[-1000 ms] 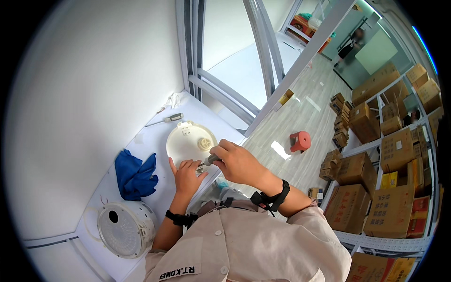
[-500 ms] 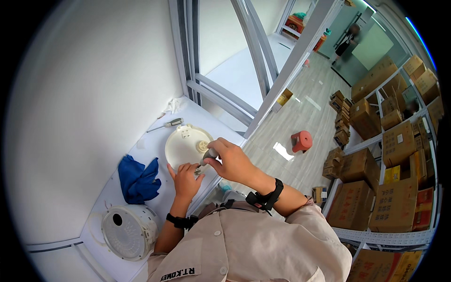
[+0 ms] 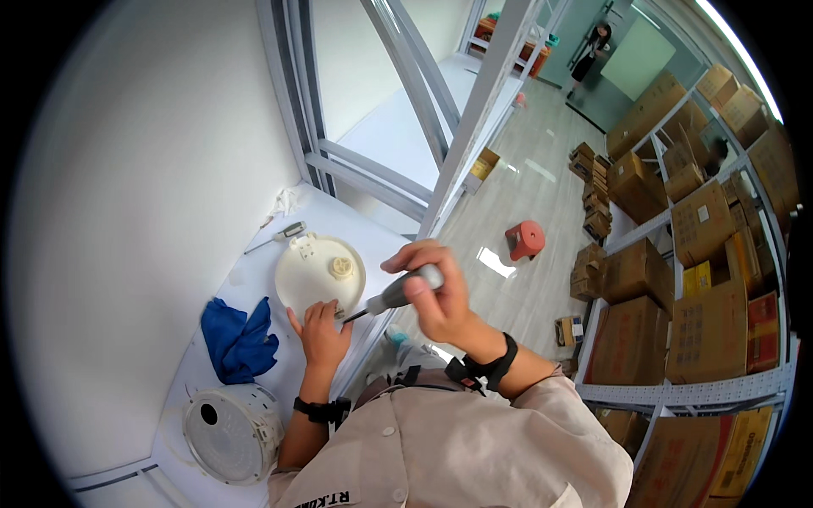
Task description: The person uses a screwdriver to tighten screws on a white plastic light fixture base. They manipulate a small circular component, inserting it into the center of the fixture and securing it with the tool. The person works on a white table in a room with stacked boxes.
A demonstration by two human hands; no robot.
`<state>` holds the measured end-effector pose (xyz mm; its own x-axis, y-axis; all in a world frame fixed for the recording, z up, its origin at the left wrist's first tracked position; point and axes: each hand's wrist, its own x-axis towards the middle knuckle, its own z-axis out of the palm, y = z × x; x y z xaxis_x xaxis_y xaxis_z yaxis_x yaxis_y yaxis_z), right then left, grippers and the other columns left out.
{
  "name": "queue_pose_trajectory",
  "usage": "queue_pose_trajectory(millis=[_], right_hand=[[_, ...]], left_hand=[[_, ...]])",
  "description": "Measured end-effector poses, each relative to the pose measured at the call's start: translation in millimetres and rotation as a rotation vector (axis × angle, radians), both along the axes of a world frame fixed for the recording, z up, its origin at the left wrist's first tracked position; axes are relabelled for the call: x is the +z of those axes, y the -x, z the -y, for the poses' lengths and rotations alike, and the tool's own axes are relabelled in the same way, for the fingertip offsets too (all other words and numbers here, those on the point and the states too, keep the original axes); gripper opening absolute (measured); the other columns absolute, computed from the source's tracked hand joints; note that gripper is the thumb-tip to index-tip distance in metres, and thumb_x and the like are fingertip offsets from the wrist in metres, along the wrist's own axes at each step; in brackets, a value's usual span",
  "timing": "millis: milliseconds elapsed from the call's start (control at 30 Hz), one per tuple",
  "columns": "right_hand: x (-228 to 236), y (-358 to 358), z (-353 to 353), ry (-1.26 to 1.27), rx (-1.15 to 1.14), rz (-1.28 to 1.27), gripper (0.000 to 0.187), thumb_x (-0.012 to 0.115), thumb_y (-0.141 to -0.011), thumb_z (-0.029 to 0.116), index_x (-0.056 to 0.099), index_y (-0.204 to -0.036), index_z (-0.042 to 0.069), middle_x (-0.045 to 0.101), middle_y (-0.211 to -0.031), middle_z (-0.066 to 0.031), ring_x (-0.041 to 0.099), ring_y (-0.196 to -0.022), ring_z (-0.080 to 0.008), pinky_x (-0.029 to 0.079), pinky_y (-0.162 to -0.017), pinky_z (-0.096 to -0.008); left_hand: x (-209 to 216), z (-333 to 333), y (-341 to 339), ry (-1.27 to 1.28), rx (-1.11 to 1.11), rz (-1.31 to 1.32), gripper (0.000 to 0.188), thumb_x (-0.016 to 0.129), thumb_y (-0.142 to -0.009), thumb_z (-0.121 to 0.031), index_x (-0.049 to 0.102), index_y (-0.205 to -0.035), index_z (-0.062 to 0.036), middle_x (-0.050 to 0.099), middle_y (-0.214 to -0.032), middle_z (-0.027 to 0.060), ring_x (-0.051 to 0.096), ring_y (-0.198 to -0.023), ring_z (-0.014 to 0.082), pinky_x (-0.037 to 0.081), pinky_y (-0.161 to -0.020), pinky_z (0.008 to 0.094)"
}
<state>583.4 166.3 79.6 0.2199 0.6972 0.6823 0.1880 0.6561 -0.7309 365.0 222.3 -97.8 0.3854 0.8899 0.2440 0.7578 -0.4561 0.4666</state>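
A round cream lid (image 3: 309, 284) lies on the white table, with a ribbed round knob (image 3: 341, 267) standing on it. My left hand (image 3: 323, 337) grips the lid's near edge, its fingers around a small fitting (image 3: 340, 311) there. A grey-handled screwdriver (image 3: 394, 294) is held in my right hand (image 3: 439, 292); its shaft slants down to the left, the tip close to my left fingertips and that fitting. Whether the tip touches the fitting, I cannot tell. Beyond the lid, near the wall, lies a second screwdriver (image 3: 292, 230) with a grey handle.
A crumpled blue cloth (image 3: 240, 343) and a white drum-shaped appliance body (image 3: 229, 432) are on the table's left. White tissue (image 3: 286, 201) lies by the metal frame (image 3: 373, 179). On the floor stands a red stool (image 3: 527, 240); shelves of cardboard boxes (image 3: 627, 347) line the right. A person (image 3: 590, 61) stands far off.
My right hand has moved back and right, opening its fingers somewhat, so more of the screwdriver shows. My left hand stays at the lid's edge. The whole view has shifted a little.
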Motion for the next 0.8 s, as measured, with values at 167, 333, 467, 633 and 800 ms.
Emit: queue_pose_trajectory(millis=[167,333,467,633,800], right_hand=[[76,-45,61,-0.214,-0.203,0.363,0.020,0.064,-0.095,0.001,0.053,-0.112,0.005,0.061,-0.107,-0.0146,0.063,-0.089,-0.0192,0.052,-0.079,-0.0312],[147,-52,109,-0.325,-0.253,0.586,0.025,0.065,-0.096,0.008,0.052,-0.116,0.005,0.061,-0.103,-0.0136,0.061,-0.084,-0.0181,0.051,-0.075,-0.0304],[161,-72,133,-0.364,-0.267,0.640,0.030,0.066,-0.096,0.014,0.051,-0.119,0.004,0.061,-0.100,-0.0128,0.060,-0.081,-0.0172,0.050,-0.071,-0.0297],[170,-107,186,-0.362,-0.337,0.691,0.037,0.068,-0.096,0.021,0.050,-0.124,0.004,0.061,-0.096,-0.0118,0.059,-0.076,-0.0161,0.049,-0.068,-0.0289],[177,-149,252,-0.350,-0.426,0.708,0.045,0.069,-0.097,0.029,0.049,-0.128,0.003,0.061,-0.092,-0.0108,0.057,-0.071,-0.0150,0.047,-0.064,-0.0280]], left_hand=[[-8,1,6,-0.023,0.014,-0.055,0.050,0.083,-0.084,-0.030,0.072,-0.127,-0.0072,0.071,-0.126,0.0136,0.060,-0.129,0.0306,0.010,-0.127,0.0674],[-5,-2,-9,-0.081,0.029,-0.092,0.051,0.080,-0.088,-0.034,0.070,-0.131,-0.0079,0.069,-0.130,0.0139,0.057,-0.133,0.0309,0.011,-0.127,0.0670],[7,0,-21,-0.142,0.057,-0.082,0.052,0.080,-0.088,-0.034,0.070,-0.132,-0.0102,0.069,-0.131,0.0120,0.057,-0.133,0.0299,0.013,-0.126,0.0674],[30,18,-57,-0.181,0.045,-0.055,0.048,0.081,-0.088,-0.031,0.069,-0.132,-0.0133,0.070,-0.130,0.0052,0.059,-0.131,0.0278,0.016,-0.126,0.0672],[44,58,-106,-0.165,-0.012,-0.002,0.045,0.080,-0.090,-0.029,0.069,-0.131,-0.0130,0.071,-0.126,0.0024,0.059,-0.129,0.0262,0.015,-0.126,0.0652]])
